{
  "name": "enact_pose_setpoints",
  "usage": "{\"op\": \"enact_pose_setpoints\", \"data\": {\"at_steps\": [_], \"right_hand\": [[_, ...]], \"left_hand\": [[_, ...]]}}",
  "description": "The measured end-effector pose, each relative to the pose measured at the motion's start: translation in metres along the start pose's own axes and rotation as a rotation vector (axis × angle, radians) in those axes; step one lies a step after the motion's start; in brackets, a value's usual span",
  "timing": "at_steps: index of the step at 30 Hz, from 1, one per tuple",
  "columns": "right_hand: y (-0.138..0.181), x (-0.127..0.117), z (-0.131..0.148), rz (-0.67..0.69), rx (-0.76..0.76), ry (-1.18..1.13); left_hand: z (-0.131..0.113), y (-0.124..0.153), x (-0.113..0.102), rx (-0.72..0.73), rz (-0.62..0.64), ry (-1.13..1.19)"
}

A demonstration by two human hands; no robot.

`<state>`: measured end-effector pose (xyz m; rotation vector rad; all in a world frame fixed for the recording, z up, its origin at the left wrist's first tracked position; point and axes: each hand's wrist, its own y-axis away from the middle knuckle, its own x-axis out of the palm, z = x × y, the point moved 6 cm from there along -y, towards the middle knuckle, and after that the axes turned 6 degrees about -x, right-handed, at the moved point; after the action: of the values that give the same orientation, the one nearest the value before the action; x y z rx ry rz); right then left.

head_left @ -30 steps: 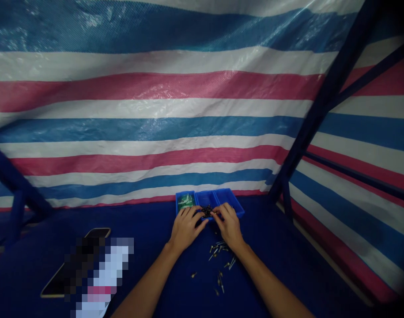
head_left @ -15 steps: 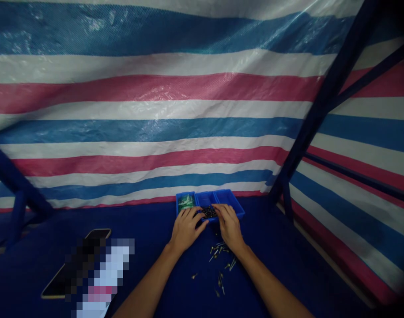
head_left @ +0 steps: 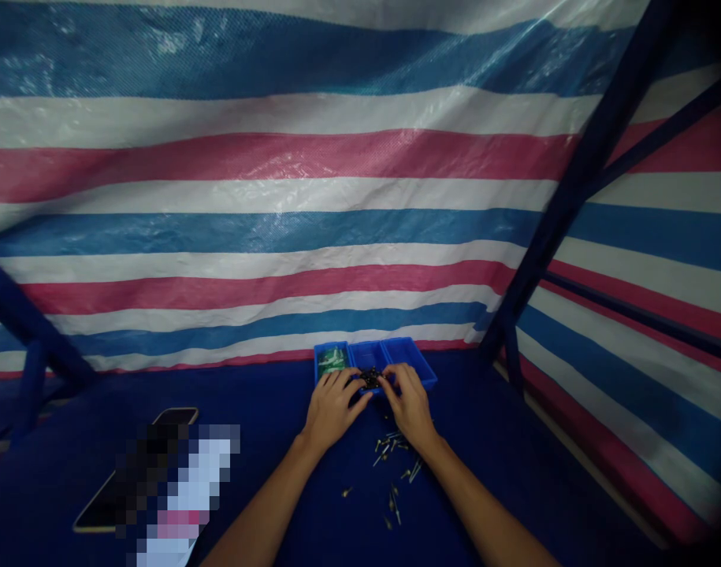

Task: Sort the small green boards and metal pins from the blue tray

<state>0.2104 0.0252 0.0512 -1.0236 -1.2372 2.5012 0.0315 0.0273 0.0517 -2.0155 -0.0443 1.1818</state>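
Observation:
A blue compartment tray (head_left: 418, 356) stands at the far edge of the dark blue table, against the striped tarp. Its left compartment holds green parts (head_left: 330, 359); the middle one holds small black parts (head_left: 370, 378). My left hand (head_left: 332, 408) and my right hand (head_left: 408, 403) rest at the tray's front edge, fingers curled together over the black parts. The fingertips pinch at something small and dark that I cannot make out. Several small brass and metal pins (head_left: 392, 465) lie scattered on the table just below my right wrist.
A phone (head_left: 103, 504) lies at the near left of the table, partly blurred out. A red, white and blue striped tarp (head_left: 277, 197) walls the back and right. Dark blue frame bars (head_left: 578, 173) slant at right and left.
Hands stay at the tray's front. The fingertips shifted slightly over the black parts, the right hand's fingers moving a little inward. Nothing else moved.

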Motion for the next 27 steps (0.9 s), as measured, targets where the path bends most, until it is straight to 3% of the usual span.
{"op": "enact_pose_setpoints", "data": {"at_steps": [27], "right_hand": [[0.0007, 0.0005, -0.0015, -0.012, -0.002, -0.054]], "left_hand": [[-0.001, -0.0004, -0.0009, 0.001, -0.024, 0.002]]}}
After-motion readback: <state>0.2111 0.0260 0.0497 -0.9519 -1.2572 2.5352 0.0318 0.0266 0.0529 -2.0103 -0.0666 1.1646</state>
